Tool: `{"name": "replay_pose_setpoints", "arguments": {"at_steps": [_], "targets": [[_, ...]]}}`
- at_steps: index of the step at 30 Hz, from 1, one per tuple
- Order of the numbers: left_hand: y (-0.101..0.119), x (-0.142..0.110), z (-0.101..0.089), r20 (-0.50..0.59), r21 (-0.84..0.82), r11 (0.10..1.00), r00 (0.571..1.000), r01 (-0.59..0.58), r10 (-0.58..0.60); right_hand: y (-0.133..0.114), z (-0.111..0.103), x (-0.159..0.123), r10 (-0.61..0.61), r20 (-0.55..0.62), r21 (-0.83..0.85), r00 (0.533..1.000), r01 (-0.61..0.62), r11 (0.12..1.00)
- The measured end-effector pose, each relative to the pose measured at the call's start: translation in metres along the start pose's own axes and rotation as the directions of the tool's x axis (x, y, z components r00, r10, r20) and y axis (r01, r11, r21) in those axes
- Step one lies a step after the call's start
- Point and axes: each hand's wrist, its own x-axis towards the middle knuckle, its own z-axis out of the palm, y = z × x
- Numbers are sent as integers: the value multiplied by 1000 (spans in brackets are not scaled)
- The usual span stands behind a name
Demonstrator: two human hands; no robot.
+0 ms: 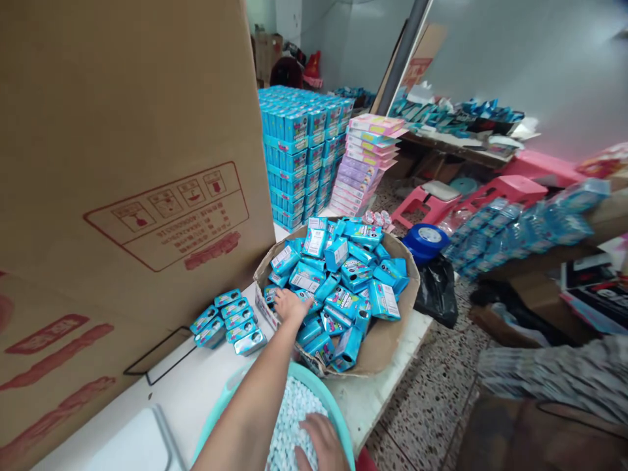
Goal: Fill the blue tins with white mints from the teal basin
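Left hand lies open on small blue boxes in a cardboard tray; right hand lies open on white candies in a teal basin

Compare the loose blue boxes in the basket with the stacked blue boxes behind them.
The loose blue boxes lie jumbled at all angles, while the stacked blue boxes stand in squared rows. The loose ones sit nearer, under the left hand; the stacked ones stand farther off, untouched. Both share bright blue packaging.
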Motion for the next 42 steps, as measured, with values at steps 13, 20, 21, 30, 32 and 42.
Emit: {"name": "replay_pose_setpoints", "arguments": {"at_steps": [13,20,21,30,32,42], "targets": [[-14,-35,-49,90,-345,930,991,126,-101,-37,-49,-8,281,450,-168,847,-229,959],[-83,-108,-116,-59,-561,827,998,-25,-11,-54,-43,-17,260,487,-168,834,-202,965],[-99,-126,-123,-95,-640,766,995,-57,-5,-55,-41,-17,240,463,-152,853,-191,970],[-235,-282,-142,171,-888,332,897,320,-408,-51,-46,-12,174,433,-143,884,-123,982],[-252,-302,-137,195,-886,299,869,355,-455,-51,-51,-7,131,398,-116,908,-91,989],[-266,-335,-128,203,-915,183,803,359,-560,-69,-40,38,-117,668,119,735,50,992]]}}
